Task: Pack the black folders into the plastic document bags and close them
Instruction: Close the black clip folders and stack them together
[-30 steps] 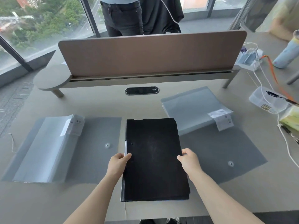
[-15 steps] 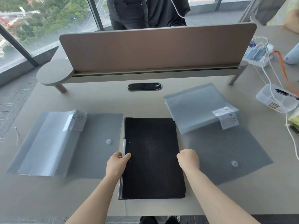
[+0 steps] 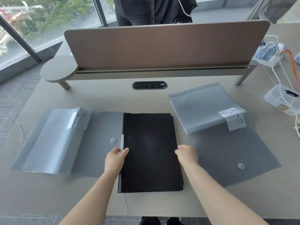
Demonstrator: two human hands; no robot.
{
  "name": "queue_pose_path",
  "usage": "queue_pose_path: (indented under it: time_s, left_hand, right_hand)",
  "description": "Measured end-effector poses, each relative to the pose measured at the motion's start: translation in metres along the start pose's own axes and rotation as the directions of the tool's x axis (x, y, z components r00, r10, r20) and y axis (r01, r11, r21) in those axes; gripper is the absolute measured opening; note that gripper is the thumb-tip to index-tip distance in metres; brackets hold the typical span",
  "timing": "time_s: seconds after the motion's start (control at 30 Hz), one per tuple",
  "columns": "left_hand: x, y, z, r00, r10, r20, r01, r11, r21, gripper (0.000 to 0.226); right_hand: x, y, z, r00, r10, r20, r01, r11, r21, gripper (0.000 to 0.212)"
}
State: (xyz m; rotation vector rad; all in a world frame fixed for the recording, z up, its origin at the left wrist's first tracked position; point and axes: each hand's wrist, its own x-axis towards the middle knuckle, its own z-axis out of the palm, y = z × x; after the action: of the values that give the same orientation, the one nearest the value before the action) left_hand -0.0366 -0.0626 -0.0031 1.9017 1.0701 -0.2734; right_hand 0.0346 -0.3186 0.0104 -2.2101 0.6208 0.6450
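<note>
Black folders [image 3: 150,151] lie stacked on the table [image 3: 100,98] between our hands: left hand [image 3: 115,160] pinches the spine edge, right hand [image 3: 187,155] curls on the opposite edge. They look stiff, light, slippery; we'd grip both long edges. Document bags [image 3: 95,142] flank each hand.

Soft daylight from the windows [image 3: 48,21] behind, faint shadows, wide-angle bending at edges, slight overall softness.
</note>
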Motion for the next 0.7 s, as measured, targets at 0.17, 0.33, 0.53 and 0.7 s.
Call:
queue_pose_path:
  time_s: [0.17, 0.33, 0.53, 0.7]
  left_hand:
    - [0.002, -0.005, 0.003, 1.0, -0.001, -0.009, 0.001, 0.999, 0.047, 0.052]
    - [0.007, -0.007, 0.003, 1.0, -0.018, -0.007, 0.018, 0.999, 0.032, 0.047]
    - [0.009, -0.009, 0.001, 0.999, -0.028, -0.018, 0.029, 0.999, 0.018, 0.049]
    - [0.009, -0.008, 0.001, 1.0, -0.02, -0.009, 0.02, 1.0, -0.002, 0.049]
  right_hand:
    - [-0.003, 0.002, 0.003, 1.0, 0.001, -0.024, 0.001, 0.999, 0.054, 0.025]
    - [-0.001, 0.001, 0.009, 0.997, 0.013, -0.082, -0.01, 0.999, 0.038, 0.026]
    - [-0.003, 0.001, 0.012, 0.995, 0.033, -0.098, -0.032, 0.999, 0.013, 0.027]
    - [-0.004, 0.001, 0.018, 0.991, 0.038, -0.128, -0.04, 0.999, -0.016, 0.03]
